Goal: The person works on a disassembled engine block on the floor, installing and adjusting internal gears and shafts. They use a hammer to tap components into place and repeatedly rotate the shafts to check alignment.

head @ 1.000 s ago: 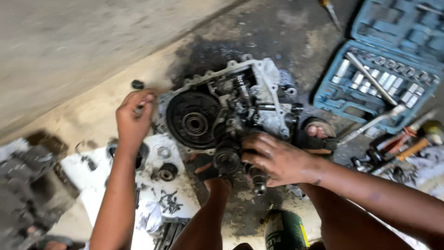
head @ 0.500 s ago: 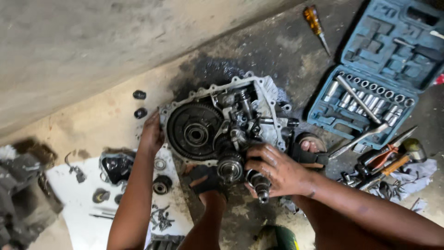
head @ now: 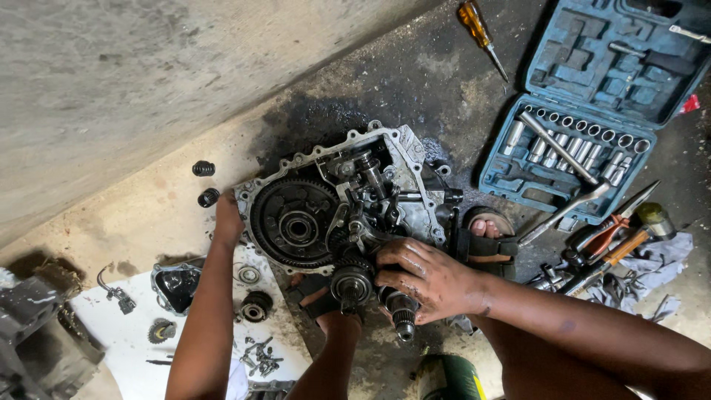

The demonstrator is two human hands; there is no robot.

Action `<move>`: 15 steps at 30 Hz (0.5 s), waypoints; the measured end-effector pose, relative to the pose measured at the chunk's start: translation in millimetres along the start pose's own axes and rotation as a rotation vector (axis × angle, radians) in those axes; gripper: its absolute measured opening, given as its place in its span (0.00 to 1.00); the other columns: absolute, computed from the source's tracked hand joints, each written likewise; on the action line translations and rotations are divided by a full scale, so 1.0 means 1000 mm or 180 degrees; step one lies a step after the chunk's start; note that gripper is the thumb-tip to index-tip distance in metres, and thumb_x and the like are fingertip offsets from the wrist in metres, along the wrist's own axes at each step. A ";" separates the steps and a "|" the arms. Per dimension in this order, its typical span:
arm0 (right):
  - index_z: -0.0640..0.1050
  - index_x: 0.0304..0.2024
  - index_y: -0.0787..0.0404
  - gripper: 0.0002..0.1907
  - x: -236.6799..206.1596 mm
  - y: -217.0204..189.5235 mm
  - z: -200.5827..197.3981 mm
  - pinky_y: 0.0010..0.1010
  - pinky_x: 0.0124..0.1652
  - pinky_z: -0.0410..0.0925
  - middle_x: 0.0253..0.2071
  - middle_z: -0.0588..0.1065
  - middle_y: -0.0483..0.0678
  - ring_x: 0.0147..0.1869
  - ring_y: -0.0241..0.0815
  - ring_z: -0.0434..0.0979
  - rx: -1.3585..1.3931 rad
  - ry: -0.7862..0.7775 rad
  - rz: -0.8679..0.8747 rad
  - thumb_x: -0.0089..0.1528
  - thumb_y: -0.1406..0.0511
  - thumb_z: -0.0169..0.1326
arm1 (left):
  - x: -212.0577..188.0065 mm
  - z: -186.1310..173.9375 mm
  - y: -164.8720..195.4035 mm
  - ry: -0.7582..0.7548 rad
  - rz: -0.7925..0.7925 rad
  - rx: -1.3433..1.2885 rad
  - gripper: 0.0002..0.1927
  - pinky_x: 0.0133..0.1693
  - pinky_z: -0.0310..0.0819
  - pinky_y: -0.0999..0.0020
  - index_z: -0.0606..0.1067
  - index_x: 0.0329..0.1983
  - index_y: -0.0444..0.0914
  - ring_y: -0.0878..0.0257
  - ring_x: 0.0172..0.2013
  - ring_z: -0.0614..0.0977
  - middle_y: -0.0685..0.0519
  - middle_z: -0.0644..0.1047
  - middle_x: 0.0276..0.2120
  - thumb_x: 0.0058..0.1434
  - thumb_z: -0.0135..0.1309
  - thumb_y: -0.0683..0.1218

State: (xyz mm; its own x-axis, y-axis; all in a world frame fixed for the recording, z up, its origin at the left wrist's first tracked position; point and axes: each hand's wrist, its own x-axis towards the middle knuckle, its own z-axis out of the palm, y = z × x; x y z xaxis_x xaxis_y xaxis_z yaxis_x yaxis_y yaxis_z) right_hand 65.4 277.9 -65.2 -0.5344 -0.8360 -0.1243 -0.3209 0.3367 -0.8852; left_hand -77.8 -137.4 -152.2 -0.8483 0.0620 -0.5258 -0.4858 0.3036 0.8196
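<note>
An oily open gearbox housing (head: pixel 406 147) lies on the floor, with a large ring gear (head: pixel 296 222) inside it on the left. My left hand (head: pixel 227 216) grips the housing's left rim beside that gear. My right hand (head: pixel 428 280) is closed around a splined gear shaft (head: pixel 404 320) that sticks out of the housing's near side. A second shaft end (head: pixel 352 284) sits just left of it. My foot in a sandal (head: pixel 485 231) presses against the housing's right side.
A blue socket-set case (head: pixel 585 89) lies open at the upper right, with a long ratchet bar (head: pixel 566 211), pliers (head: pixel 601 235) and rags below it. An orange screwdriver (head: pixel 478 26) lies at the top. Two black parts (head: pixel 205 182) and a white sheet (head: pixel 111 348) holding small parts are on the left.
My left hand has come down from above the housing's upper left corner onto its left rim. My right hand has stayed on the gear shafts and closed tighter.
</note>
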 end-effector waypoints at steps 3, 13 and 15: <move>0.59 0.69 0.53 0.57 -0.003 0.008 0.015 0.64 0.67 0.46 0.68 0.52 0.65 0.73 0.74 0.49 -0.0220 -0.0296 0.0127 0.46 0.43 0.72 | -0.001 0.001 -0.005 0.0196 -0.0759 -0.0260 0.16 0.43 0.78 0.67 0.71 0.57 0.30 0.61 0.43 0.80 0.46 0.80 0.46 0.67 0.50 0.39; 0.57 0.73 0.48 0.57 -0.003 0.006 0.016 0.62 0.69 0.46 0.70 0.53 0.60 0.74 0.69 0.48 -0.0315 -0.0352 0.0113 0.49 0.40 0.67 | 0.002 0.017 -0.023 0.0100 -0.1259 -0.2505 0.19 0.41 0.83 0.65 0.75 0.56 0.35 0.60 0.40 0.84 0.48 0.81 0.45 0.74 0.45 0.52; 0.58 0.73 0.47 0.57 -0.003 0.004 0.013 0.61 0.70 0.47 0.70 0.53 0.59 0.74 0.68 0.49 -0.0289 -0.0347 0.0097 0.48 0.40 0.67 | -0.002 0.020 -0.019 0.0052 -0.1309 -0.2604 0.20 0.42 0.83 0.65 0.76 0.55 0.35 0.60 0.41 0.85 0.47 0.82 0.46 0.73 0.45 0.54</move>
State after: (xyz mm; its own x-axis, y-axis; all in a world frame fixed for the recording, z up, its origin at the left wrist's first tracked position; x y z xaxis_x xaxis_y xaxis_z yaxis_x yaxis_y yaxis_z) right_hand 75.6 275.8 -74.0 -0.4583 -0.8653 -0.2029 -0.3779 0.3963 -0.8368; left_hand -62.5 -124.0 -171.5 -0.5753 0.0826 -0.8138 -0.7425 -0.4700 0.4772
